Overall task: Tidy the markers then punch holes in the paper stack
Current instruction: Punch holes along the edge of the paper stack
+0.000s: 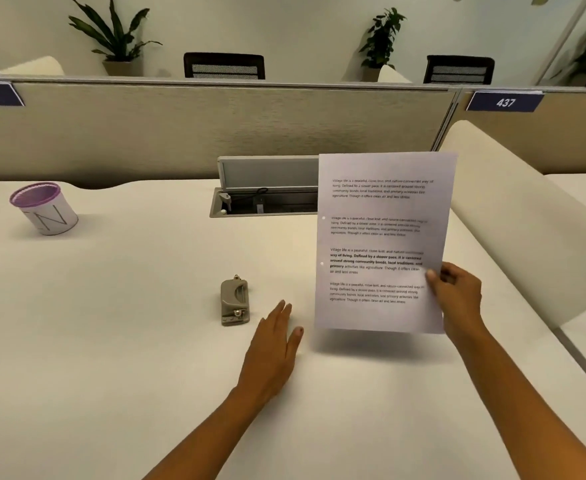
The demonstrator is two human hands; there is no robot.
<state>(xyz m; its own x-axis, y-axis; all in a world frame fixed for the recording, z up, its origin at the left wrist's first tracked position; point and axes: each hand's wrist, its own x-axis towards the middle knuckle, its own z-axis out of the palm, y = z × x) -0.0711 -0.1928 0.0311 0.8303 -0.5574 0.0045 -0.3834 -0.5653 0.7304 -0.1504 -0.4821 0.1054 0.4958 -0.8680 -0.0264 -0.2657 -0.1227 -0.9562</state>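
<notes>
Right hand (pixel 457 299) pinches paper stack (pixel 385 240) upright (likely checking punched holes); left hand (pixel 274 344) flat, empty, beside hole punch (pixel 235 302).

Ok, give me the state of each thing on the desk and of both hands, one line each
paper stack: held up off the desk, printed side to the camera, two punched holes on its left edge
hole punch: resting on the desk, untouched
purple-rimmed cup: upright
desk cable hatch: lid open
right hand: gripping the paper's right edge
left hand: open, empty, near the punch
</notes>
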